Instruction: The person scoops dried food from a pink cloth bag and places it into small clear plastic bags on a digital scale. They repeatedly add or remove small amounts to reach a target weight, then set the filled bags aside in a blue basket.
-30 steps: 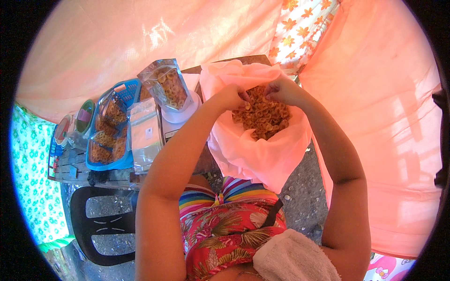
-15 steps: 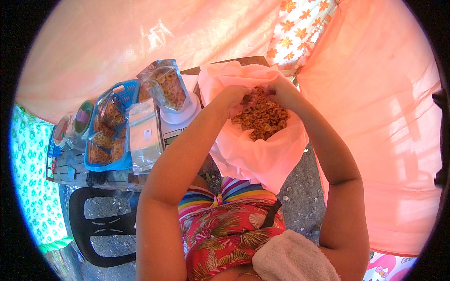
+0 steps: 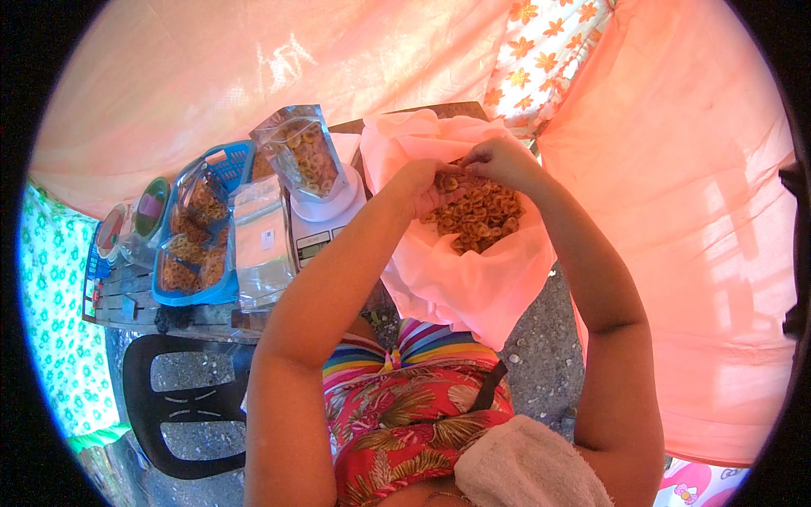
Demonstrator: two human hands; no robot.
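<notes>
The left hand [image 3: 427, 188] hides some chips [image 3: 477, 221], the forearm [image 3: 355, 258] part of the scale [image 3: 323, 208].

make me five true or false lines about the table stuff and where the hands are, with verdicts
1. The blue basket holds clear bags of snacks. True.
2. Both hands are inside that basket. False: the left hand and right hand are at the ring-shaped chips in the pink cloth.
3. A filled stand-up pouch is on the white scale. True.
4. The flat pouches lie right of the pink cloth. False: the flat pouches lie left of it, between basket and scale.
5. The chair is white. False: the chair is black.
</notes>
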